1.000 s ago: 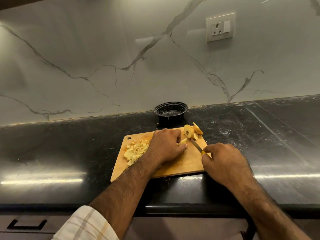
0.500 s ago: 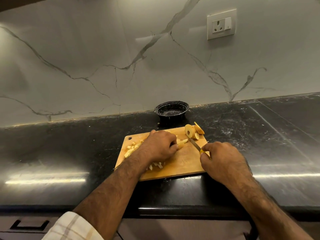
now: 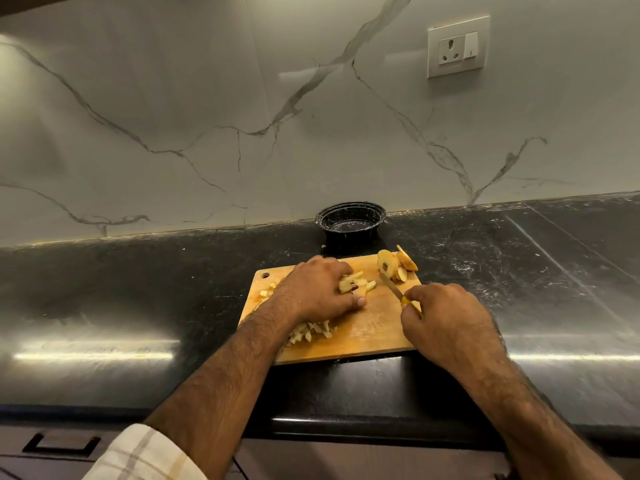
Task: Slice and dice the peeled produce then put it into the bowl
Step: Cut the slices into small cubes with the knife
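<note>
From the head camera, a wooden cutting board (image 3: 363,327) is lying on a black stone counter (image 3: 138,306), and a black bowl (image 3: 349,221) is sitting just behind it against the marble wall. The left hand (image 3: 318,292) is resting palm down on the board, its curled fingers grasping a bunch of pale produce strips (image 3: 355,284). The right hand (image 3: 446,320) is clenching the yellow handle of a knife (image 3: 391,287), whose blade is pointing toward the round slices (image 3: 396,265) standing at the board's far right corner. Diced pieces (image 3: 311,330) are lying beside the left wrist, with a few more near the board's hanging hole. A checked sleeve (image 3: 145,455) is showing at the bottom.
</note>
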Demonstrator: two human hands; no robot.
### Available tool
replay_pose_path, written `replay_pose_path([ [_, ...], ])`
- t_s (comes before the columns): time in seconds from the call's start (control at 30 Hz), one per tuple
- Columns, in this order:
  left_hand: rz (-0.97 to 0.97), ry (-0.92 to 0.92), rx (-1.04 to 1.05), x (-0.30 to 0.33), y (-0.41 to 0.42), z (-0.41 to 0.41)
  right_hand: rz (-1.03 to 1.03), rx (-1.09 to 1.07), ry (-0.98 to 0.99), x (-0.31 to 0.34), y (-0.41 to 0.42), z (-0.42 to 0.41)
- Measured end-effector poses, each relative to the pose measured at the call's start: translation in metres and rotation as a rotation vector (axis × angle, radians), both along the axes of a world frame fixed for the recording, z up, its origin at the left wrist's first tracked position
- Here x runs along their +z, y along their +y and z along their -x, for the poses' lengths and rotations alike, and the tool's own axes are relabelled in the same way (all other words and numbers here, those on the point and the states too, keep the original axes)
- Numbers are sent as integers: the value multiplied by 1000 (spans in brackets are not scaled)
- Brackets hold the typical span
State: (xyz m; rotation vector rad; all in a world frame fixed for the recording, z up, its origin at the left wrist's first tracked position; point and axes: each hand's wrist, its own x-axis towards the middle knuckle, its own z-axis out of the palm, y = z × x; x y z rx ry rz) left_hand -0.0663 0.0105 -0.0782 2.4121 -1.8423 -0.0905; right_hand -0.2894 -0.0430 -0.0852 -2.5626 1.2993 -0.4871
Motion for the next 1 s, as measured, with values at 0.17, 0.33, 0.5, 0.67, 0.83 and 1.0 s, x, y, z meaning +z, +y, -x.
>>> replay_pose_path([
  [0.17,-30,1,-7,0,-3,2,-13,42,11,-6,5,-4],
  [0.33,-66,-62,-59,-6,-11,1,-29,14,-9,-8,-2,-2],
  [0.5,-65,-107,-94,-3,-17,-1,-22,21,-20,-12,-2,-2],
  [0.67,-86,-173,-151,1,-18,-2,-24,14,-43,-13,-4,0],
  [0.83,-43,-83,-90,6,-5,3,-14,8,-43,-15,-2,-1],
  [1.0,32,-24,-38,3,-2,1,-24,7,-32,-15,1,-1],
])
